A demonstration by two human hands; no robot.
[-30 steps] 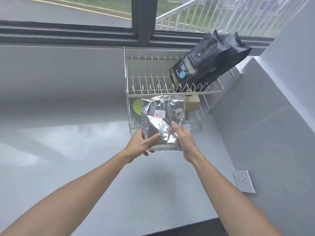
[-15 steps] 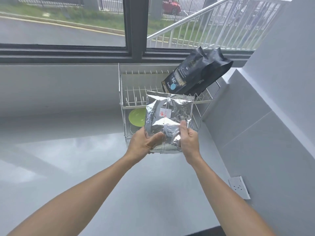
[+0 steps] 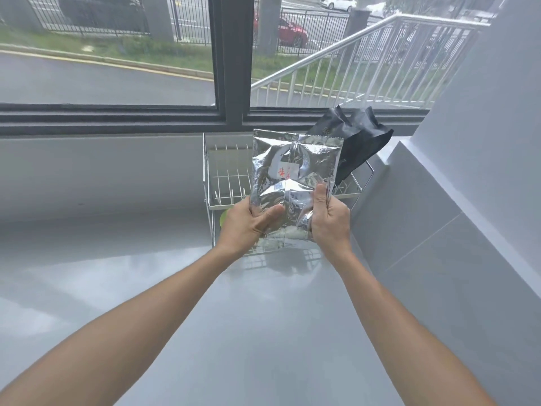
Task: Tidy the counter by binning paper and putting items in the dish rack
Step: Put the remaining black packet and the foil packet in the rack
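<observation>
A silver foil pouch with a small white label and red writing is held upright in front of the two-tier white wire dish rack. My left hand grips its lower left corner and my right hand grips its lower right edge. A black bag leans on the right side of the rack's upper tier, partly hidden behind the pouch. A green round item peeks out on the lower tier, mostly hidden by my left hand.
The grey counter stretches left and toward me. A grey tiled wall rises on the right. A window with a dark frame runs behind the rack.
Both hands have lifted the silver pouch from the level of the lower tier up to the upper tier. The view has tilted upward, showing more of the window.
</observation>
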